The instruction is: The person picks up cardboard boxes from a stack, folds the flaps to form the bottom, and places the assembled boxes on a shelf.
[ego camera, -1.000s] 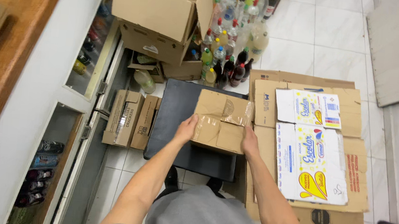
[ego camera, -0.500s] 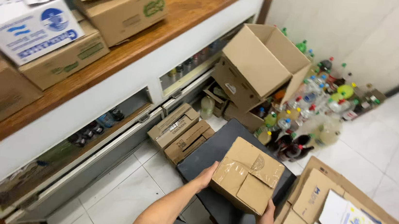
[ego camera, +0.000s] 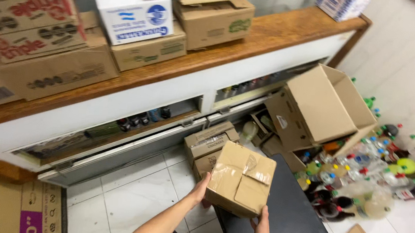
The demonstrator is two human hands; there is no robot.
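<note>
**Cardboard box held between two hands above a black surface**

Cardboard in the form of a small brown box [ego camera: 240, 179], its flaps taped shut, is held clear of the floor between both hands. The left hand [ego camera: 200, 191] is pressed flat against the box's left side, fingers spread and open along the wall. The right hand [ego camera: 260, 230] is set under the lower right corner, fingers partly curled up against it. Directly below and to the right, a black flat-topped surface [ego camera: 289, 215] is seen, with white floor tiles [ego camera: 123, 199] to its left. Just beyond the held box, two closed cartons [ego camera: 210, 144] are lying on the floor against a low white cabinet [ego camera: 132, 109]. To the right, a large open carton [ego camera: 327, 108] is tipped over beside a crowd of bottles [ego camera: 364, 177] with coloured caps. Farther back, a wooden counter [ego camera: 276, 34] is loaded with stacked cartons, among them a white-and-blue box [ego camera: 131, 8].
</note>
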